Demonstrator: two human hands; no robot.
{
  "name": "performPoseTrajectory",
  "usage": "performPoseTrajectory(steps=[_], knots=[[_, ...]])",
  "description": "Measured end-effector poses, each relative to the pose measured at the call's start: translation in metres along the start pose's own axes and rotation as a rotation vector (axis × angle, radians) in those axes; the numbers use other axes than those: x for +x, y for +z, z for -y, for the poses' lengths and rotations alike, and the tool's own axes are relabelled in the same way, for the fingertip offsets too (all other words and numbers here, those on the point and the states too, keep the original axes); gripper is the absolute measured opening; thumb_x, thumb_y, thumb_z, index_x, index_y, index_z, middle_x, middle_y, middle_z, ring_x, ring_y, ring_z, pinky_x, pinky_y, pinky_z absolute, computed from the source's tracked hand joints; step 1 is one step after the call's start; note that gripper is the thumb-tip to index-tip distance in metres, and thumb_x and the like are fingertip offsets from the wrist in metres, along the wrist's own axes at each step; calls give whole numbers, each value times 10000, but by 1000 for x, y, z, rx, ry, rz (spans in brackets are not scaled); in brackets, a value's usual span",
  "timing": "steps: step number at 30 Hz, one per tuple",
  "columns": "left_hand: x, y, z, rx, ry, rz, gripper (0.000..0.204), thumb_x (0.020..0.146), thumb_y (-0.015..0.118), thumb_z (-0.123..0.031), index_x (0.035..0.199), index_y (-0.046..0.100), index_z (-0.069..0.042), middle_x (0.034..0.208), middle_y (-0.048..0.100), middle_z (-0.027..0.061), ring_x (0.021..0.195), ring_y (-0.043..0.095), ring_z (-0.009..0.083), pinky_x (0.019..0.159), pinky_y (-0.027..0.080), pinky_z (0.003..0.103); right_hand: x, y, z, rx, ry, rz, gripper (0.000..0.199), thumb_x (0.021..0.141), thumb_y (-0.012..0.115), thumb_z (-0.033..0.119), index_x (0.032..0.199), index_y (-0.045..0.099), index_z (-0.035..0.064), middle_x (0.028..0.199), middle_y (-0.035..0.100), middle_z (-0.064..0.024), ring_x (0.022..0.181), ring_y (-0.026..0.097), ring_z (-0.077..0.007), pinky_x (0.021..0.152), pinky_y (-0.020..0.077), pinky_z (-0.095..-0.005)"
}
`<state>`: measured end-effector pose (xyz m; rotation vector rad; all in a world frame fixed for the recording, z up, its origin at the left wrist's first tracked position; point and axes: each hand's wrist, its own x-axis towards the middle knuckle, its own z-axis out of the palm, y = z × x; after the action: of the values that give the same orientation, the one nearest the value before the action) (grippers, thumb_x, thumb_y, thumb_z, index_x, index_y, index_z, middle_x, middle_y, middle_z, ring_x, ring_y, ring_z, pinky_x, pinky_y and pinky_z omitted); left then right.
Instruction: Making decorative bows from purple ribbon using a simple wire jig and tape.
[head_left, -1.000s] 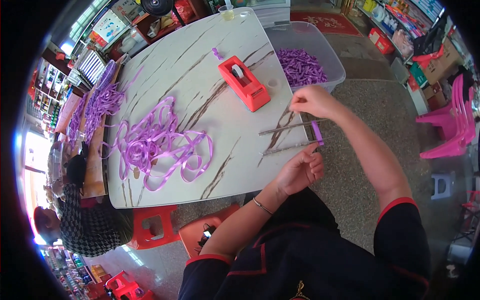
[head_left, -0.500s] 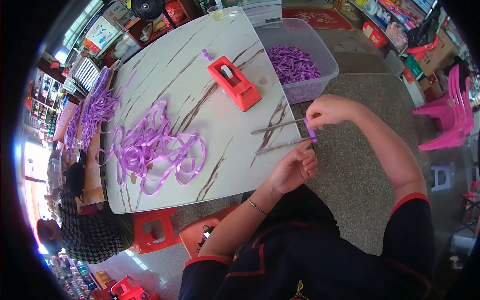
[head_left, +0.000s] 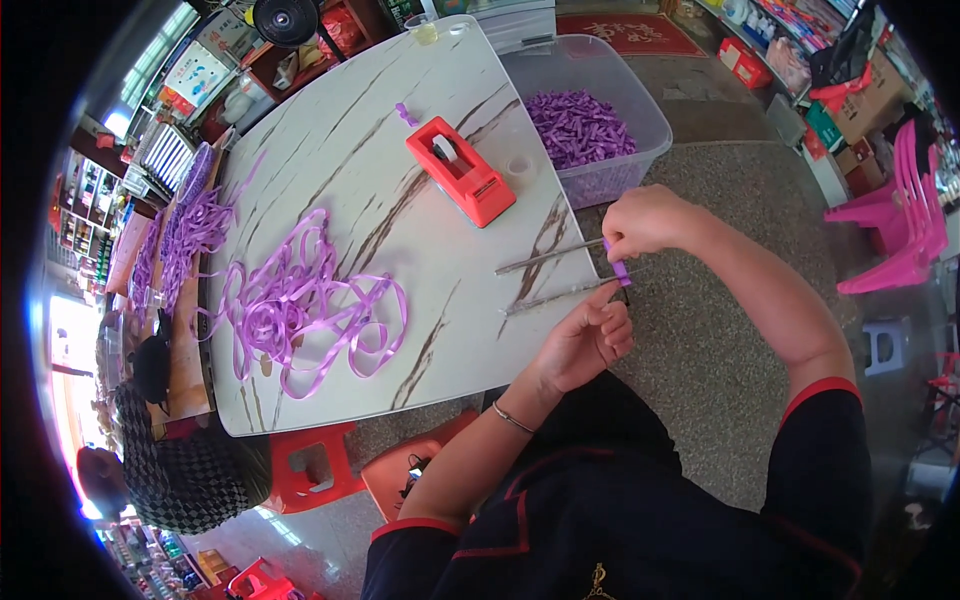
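Two thin metal rods (head_left: 545,262) lie side by side at the table's right edge, their ends sticking out past it. A short length of purple ribbon (head_left: 620,272) spans the rod ends. My right hand (head_left: 650,222) is closed on the ribbon's upper end, by the farther rod. Below it, my left hand (head_left: 588,342) has its fingers curled, with the fingertips pinching at the ribbon's lower end beside the nearer rod. On the table, a loose tangle of purple ribbon (head_left: 285,310) is spread to the left.
A red tape dispenser (head_left: 462,172) and a small purple bow (head_left: 405,114) sit on the marbled table (head_left: 350,130). Past the right edge stands a clear bin (head_left: 652,150) full of purple ribbon pieces (head_left: 580,128). Another person (head_left: 180,460) is at the left, near red stools (head_left: 312,465).
My right hand has shifted slightly left and up. The ribbon between my hands shows shorter and bent now. My left hand stays almost in place.
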<state>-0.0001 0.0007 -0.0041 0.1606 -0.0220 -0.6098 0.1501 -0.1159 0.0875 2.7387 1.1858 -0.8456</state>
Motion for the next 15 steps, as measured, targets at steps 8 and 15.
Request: performPoseTrajectory(steps=[8,15], knots=[[1,3,1,29,6,-15,506,827,471,-106,1311,322,-127,688,381,-11,647,403,115,641,356,260,-7,12,4,-305,6,-260,297,642,693,408,658,673,112,648,634,-86,684,637,-262,595,484,-377],[-1,3,-2,36,12,-25,428,829,488,-114,1243,382,-142,683,368,-13,646,396,115,640,353,261,-16,30,-25,-105,125,-401,410,712,672,465,676,588,65,610,589,-60,597,601,-227,524,444,-350]])
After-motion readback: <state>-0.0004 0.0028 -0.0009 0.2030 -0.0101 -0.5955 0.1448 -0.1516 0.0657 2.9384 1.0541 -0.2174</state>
